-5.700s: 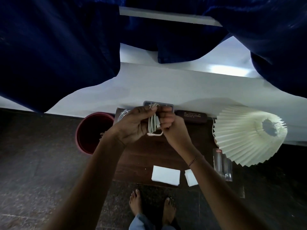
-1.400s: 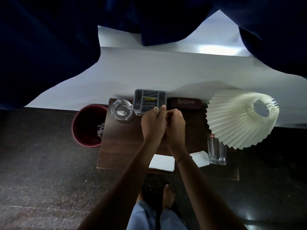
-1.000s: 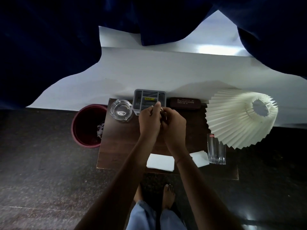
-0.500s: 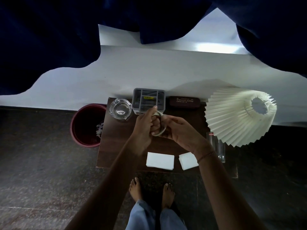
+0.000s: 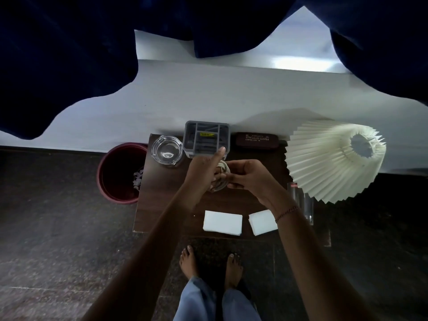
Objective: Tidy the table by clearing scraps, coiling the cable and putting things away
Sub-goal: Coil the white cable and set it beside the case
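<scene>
A coiled white cable [image 5: 222, 175] hangs between both hands above the middle of the dark wooden table [image 5: 162, 200]. My left hand [image 5: 203, 172] grips the coil from the left, thumb pointing up toward the grey organiser. My right hand [image 5: 250, 178] pinches the coil's right side with its fingertips. Most of the coil is hidden by my fingers. The grey compartment organiser [image 5: 206, 139] stands at the table's back edge. Two white paper pieces [image 5: 222, 222] [image 5: 261, 221] lie near the front edge.
A glass ashtray [image 5: 166, 151] sits left of the organiser, a dark spectacle case [image 5: 256, 141] right of it. A pleated white lampshade [image 5: 333, 163] fills the right side, with a tall glass [image 5: 301, 205] below it. A maroon bin [image 5: 120, 173] holding scraps stands left of the table.
The view has settled and my hands have drawn slightly apart, so the coil shows between them. My left thumb now points up toward the organiser.
</scene>
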